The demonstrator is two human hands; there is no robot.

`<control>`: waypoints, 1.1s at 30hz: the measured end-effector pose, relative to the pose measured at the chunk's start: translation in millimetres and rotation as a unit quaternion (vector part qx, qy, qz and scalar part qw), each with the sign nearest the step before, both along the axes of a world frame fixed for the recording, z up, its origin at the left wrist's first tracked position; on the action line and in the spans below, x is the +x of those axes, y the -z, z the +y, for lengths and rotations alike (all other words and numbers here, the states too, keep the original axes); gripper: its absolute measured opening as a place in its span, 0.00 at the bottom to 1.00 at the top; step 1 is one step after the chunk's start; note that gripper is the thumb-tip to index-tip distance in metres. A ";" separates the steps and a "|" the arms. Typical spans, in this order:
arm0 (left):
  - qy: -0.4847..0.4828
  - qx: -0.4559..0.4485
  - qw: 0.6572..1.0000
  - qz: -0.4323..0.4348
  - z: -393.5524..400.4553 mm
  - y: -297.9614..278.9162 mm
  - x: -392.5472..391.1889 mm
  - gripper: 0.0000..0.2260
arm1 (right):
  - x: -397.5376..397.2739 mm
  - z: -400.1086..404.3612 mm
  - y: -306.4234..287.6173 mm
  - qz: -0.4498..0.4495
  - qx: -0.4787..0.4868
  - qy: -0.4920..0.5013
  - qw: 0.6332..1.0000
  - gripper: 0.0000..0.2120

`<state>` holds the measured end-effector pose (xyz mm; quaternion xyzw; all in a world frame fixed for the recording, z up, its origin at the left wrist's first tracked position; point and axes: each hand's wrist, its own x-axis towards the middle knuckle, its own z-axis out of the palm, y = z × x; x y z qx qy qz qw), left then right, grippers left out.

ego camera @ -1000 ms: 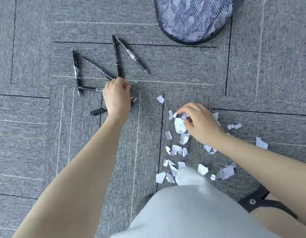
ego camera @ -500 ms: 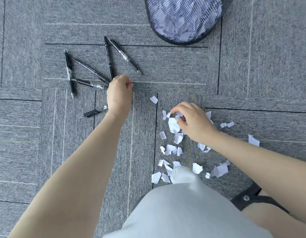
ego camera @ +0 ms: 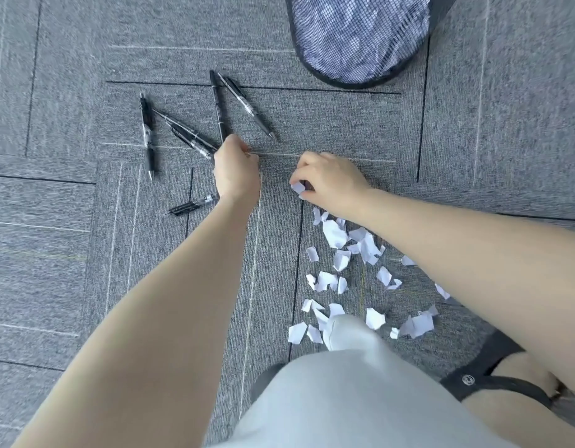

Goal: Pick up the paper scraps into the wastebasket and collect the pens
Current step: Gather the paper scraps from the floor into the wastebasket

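Observation:
Several black pens [ego camera: 147,134] lie scattered on the grey carpet at upper left. My left hand [ego camera: 236,173] is a closed fist at the lower ends of two slanted pens [ego camera: 190,137]; the fingers hide just how it grips them. One more pen [ego camera: 190,206] runs under that wrist. My right hand [ego camera: 333,182] pinches a white paper scrap [ego camera: 298,188] just above the pile of scraps [ego camera: 336,236], which spreads down toward my knee. The dark mesh wastebasket [ego camera: 344,81] stands at the top, a little right of centre, with paper visible through the mesh.
My bent knee in light grey cloth [ego camera: 344,392] fills the bottom centre and covers some scraps. A black sandal [ego camera: 486,379] shows at lower right. Grey carpet tiles [ego camera: 53,253] stretch out on the left.
My right hand moved up and left from the pile to the lone scrap and pinched it. My left fist stayed at the pens, and one pen swung closer to another.

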<state>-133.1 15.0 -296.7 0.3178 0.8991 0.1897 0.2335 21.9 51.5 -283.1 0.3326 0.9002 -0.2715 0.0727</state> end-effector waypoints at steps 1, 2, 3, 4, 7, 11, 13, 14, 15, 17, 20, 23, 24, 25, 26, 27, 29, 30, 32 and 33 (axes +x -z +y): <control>0.005 0.001 1.000 0.008 -1.8 1.0 2.4 0.05 | 0.2 -1.4 1.7 -0.001 0.011 -0.010 1.000 0.12; 0.012 0.004 1.000 0.018 -3.9 1.9 4.1 0.04 | 0.9 -1.4 2.6 -0.002 0.026 -0.025 0.999 0.11; 0.019 0.007 0.999 0.029 -5.6 2.7 5.1 0.04 | 1.7 -0.1 2.5 -0.010 0.044 -0.049 0.998 0.09; 0.027 0.008 0.999 0.037 -7.4 3.6 6.0 0.05 | 3.1 1.4 1.4 -0.023 0.060 -0.075 0.995 0.09; 0.046 0.016 0.998 0.046 -9.5 4.8 6.8 0.06 | 15.1 5.0 -2.7 -0.056 0.064 -0.104 0.991 0.09; 0.047 0.018 0.998 0.032 -7.6 2.9 0.8 0.06 | 41.3 5.0 -17.7 0.001 -0.031 0.074 0.997 0.07; 0.050 0.011 0.999 -0.004 -6.7 -1.7 -2.0 0.06 | 50.1 10.2 -43.3 0.094 -0.058 0.168 0.980 0.06; 0.043 0.017 0.998 -0.032 -6.1 -8.4 -1.2 0.05 | 51.7 14.6 -62.0 0.146 -0.053 0.189 0.970 0.05; 0.033 0.031 0.998 -0.053 -4.0 -18.9 1.4 0.05 | 51.5 21.2 -84.2 0.202 -0.045 0.195 0.959 0.06; 0.011 0.094 0.993 -0.070 6.6 -50.0 10.7 0.05 | 44.1 39.3 -133.1 0.312 -0.013 0.162 0.936 0.07; 0.001 0.282 0.958 -0.047 37.5 -125.2 27.6 0.03 | 28.9 71.1 -194.5 0.423 0.116 0.110 0.892 0.05; 0.055 0.462 0.885 0.012 76.4 -206.8 35.5 0.01 | 24.5 103.4 -229.0 0.454 0.224 0.149 0.849 0.03; 0.073 0.486 0.870 0.027 89.7 -226.7 37.0 0.01 | 24.4 113.1 -234.2 0.444 0.229 0.174 0.849 0.03; 0.093 0.489 0.867 0.035 103.0 -242.7 38.9 0.01 | 24.4 121.9 -236.7 0.423 0.226 0.199 0.855 0.03; 0.119 0.466 0.876 0.039 115.7 -252.7 40.7 0.02 | 24.9 130.3 -235.5 0.387 0.225 0.222 0.866 0.03; 0.151 0.413 0.897 0.051 127.9 -256.0 42.1 0.03 | 26.4 137.0 -231.9 0.340 0.225 0.238 0.882 0.04; 0.219 0.241 0.940 0.100 145.9 -247.0 45.4 0.06 | 31.3 142.0 -222.9 0.249 0.220 0.255 0.908 0.07; 0.240 0.165 0.949 0.118 150.7 -239.2 46.8 0.07 | 34.2 142.1 -218.9 0.224 0.211 0.257 0.916 0.08; 0.252 0.119 0.951 0.135 153.4 -227.4 49.2 0.09 | 39.5 142.8 -213.9 0.224 0.192 0.264 0.918 0.10; 0.247 0.135 0.949 0.139 152.4 -224.9 50.2 0.09 | 41.5 142.8 -212.7 0.239 0.188 0.268 0.914 0.10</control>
